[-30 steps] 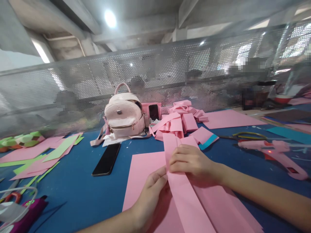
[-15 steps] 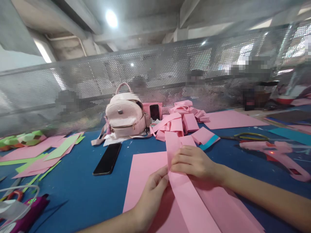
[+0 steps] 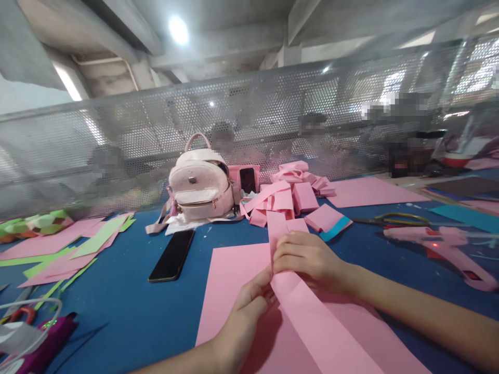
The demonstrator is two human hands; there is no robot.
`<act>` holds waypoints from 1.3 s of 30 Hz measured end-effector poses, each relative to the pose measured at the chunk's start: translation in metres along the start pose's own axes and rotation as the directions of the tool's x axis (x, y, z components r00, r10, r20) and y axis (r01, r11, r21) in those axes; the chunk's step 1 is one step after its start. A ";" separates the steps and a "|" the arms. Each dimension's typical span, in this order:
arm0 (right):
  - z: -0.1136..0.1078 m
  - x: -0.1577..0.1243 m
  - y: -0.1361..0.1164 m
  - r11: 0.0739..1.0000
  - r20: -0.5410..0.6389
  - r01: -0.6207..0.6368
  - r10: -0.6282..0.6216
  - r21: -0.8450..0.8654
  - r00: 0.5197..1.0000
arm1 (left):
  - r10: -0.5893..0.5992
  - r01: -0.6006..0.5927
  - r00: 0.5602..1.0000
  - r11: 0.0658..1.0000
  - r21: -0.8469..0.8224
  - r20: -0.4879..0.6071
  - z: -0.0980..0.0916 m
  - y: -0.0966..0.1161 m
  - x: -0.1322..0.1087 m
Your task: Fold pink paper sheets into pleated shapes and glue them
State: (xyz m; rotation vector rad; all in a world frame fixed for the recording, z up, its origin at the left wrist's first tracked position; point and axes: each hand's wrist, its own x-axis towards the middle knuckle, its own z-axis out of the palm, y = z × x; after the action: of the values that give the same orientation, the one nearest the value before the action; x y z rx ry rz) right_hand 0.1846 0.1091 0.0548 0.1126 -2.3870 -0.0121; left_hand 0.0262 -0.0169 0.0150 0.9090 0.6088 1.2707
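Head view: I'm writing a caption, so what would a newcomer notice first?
Probably the long pink paper strip at lower center, held by the left hand and right hand. Then the pale pink backpack beyond them, left of center, and the pink hot-glue gun at right.

I see a long pink strip (image 3: 317, 322), bent where the left hand (image 3: 245, 319) and right hand (image 3: 312, 259) hold it, far end poking past them, near length slanting over pink sheets (image 3: 230, 280) beneath.

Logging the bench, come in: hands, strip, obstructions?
Left hand touching pink strip; right hand over it. Strip crosses pink sheet. Glue gun rightward, apart from both hands.
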 end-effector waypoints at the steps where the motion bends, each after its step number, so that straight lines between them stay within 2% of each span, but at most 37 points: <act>1: 0.000 0.000 0.000 1.000 0.000 -0.007 0.007 0.010 1.000 | -0.002 0.002 1.000 1.000 0.001 -0.004 0.000 0.000 0.000; 5: -0.002 0.000 0.000 1.000 0.003 -0.015 0.015 0.024 1.000 | -0.021 0.021 1.000 1.000 -0.015 -0.004 0.001 0.000 -0.001; 9: -0.001 0.001 -0.002 0.999 -0.022 0.030 -0.030 -0.018 0.999 | -0.009 0.010 0.999 1.000 0.016 -0.038 0.002 0.002 -0.002; 17: 0.003 0.001 -0.005 0.998 -0.062 0.054 -0.056 -0.028 0.997 | 0.023 -0.023 1.000 0.997 0.076 0.005 0.002 0.003 -0.002; 23: 0.006 -0.005 -0.004 0.997 -0.098 0.072 -0.072 -0.004 0.993 | 0.021 -0.018 0.999 0.997 0.071 -0.042 -0.001 -0.001 -0.002; 31: 0.007 -0.002 -0.005 0.988 -0.064 -0.073 0.082 0.133 0.995 | 0.027 -0.026 1.000 0.997 0.070 -0.009 0.002 0.004 -0.001; 39: 0.005 0.001 -0.006 0.944 -0.057 -0.234 0.253 0.232 0.966 | 0.057 -0.056 0.998 0.996 0.072 -0.016 0.006 0.003 -0.001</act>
State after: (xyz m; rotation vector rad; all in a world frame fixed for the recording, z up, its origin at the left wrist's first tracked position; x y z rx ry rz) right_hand 0.1806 0.1033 0.0521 -0.0762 -2.2927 0.3728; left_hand 0.0290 -0.0190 0.0205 0.9804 0.6497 1.3157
